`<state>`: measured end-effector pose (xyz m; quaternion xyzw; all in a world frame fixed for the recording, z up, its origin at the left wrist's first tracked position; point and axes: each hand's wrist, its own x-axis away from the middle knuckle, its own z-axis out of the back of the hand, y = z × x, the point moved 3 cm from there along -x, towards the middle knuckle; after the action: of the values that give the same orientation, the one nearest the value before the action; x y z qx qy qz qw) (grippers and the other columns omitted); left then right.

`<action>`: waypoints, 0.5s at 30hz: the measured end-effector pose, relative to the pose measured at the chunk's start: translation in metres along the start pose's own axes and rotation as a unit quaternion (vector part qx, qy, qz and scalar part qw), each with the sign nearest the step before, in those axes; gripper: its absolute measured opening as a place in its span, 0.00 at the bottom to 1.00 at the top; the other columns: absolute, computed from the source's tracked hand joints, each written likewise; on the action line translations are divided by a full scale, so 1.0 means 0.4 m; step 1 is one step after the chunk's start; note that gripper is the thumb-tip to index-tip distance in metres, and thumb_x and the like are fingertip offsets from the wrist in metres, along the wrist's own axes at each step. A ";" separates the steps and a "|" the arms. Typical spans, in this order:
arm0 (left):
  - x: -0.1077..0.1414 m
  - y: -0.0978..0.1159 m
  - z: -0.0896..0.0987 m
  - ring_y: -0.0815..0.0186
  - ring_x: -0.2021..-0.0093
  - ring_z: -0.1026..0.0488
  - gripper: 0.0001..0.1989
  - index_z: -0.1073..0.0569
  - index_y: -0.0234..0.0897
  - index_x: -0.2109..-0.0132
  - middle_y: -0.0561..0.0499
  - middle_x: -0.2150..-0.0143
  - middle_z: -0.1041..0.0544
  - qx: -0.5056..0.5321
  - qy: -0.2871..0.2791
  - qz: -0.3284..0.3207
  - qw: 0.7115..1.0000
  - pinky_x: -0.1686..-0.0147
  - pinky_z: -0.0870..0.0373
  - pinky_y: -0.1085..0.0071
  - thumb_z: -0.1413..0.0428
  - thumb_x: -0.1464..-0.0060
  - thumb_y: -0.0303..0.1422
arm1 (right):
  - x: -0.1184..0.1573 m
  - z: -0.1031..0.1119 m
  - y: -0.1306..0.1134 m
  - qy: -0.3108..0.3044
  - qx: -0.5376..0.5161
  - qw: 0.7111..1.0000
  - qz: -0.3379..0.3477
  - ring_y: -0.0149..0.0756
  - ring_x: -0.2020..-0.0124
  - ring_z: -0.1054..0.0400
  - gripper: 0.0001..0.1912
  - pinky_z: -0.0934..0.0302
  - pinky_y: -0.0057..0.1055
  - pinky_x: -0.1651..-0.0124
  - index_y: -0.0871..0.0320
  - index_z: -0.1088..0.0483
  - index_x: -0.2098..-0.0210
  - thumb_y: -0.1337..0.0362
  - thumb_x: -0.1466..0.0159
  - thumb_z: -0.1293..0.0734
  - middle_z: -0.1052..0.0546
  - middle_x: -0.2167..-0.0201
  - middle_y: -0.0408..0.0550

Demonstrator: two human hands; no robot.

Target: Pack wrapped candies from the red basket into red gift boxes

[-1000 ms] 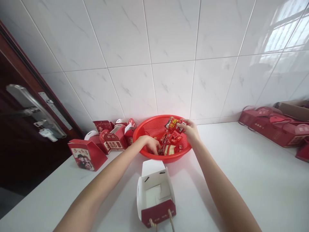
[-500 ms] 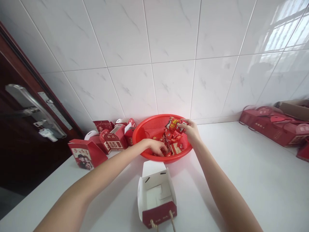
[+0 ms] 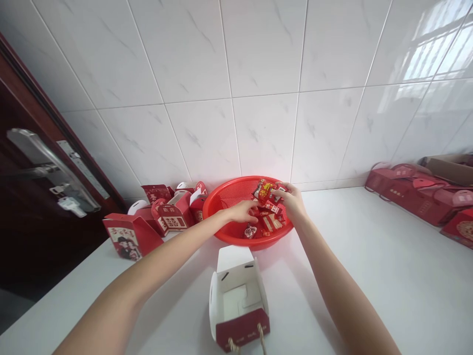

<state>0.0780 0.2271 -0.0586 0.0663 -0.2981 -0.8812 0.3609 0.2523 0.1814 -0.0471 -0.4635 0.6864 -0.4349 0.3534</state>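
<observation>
Round red perforated plastic basket lies beneath the fingers of right hand and left hand. Open maroon cardboard box stands nearer the camera than these. Right fingers pinch a glossy red-and-yellow packet; left fingers curl over small red packets, grip undetermined.

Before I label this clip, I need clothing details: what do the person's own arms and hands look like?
The left arm and right arm are bare, no sleeves in view. The left hand and right hand are ungloved; no watch or bracelet shows.
</observation>
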 end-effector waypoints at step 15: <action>-0.018 0.039 -0.013 0.47 0.54 0.23 0.11 0.27 0.38 0.80 0.44 0.62 0.20 -0.238 -0.017 0.040 0.970 0.50 0.33 0.59 0.35 0.57 0.30 | 0.001 0.001 -0.003 0.006 -0.001 1.000 -0.002 0.35 0.74 0.28 0.15 0.33 0.31 0.72 0.55 0.28 0.69 0.68 0.57 0.27 0.23 0.78 0.39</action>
<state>0.0943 0.2207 -0.0548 -0.0485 -0.0882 -0.9129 0.3956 0.2531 0.1805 -0.0461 -0.4630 0.6880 -0.4374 0.3477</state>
